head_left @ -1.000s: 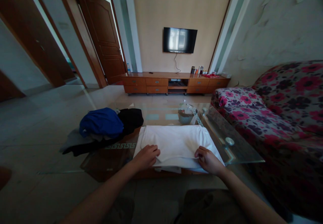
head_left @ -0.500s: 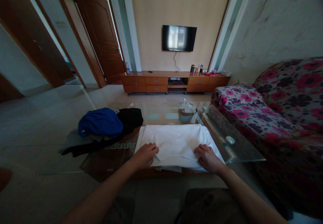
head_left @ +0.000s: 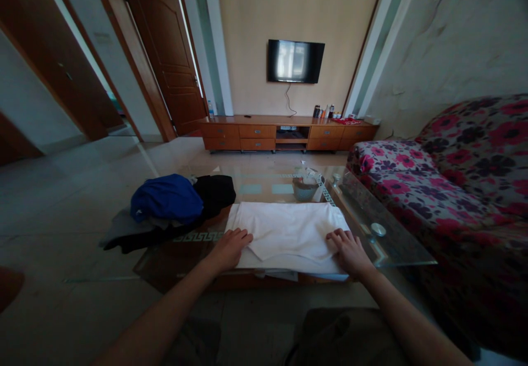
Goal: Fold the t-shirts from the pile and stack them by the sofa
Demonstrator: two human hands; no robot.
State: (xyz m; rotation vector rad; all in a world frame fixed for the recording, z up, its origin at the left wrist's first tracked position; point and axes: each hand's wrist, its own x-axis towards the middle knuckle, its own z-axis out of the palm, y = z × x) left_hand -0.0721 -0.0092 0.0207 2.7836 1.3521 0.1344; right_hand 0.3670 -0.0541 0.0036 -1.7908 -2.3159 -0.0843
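A white folded cloth (head_left: 289,231) lies flat on the near part of a glass coffee table (head_left: 391,245). My left hand (head_left: 230,247) rests palm down on the cloth's near left corner, fingers stretched out. My right hand (head_left: 350,250) lies flat on the near right corner, fingers apart. Neither hand holds anything; both press on the fabric.
A pile of blue and black clothes (head_left: 173,201) sits on the table's left end. A small basket (head_left: 304,187) stands at the far side. A flowered sofa (head_left: 445,179) runs along the right. A wooden TV cabinet (head_left: 284,132) and a wall TV (head_left: 295,61) stand beyond.
Both hands have gone from pinching the cloth's near edge to lying flat, and have slid outward toward its corners. The folded layer now lies smoother.
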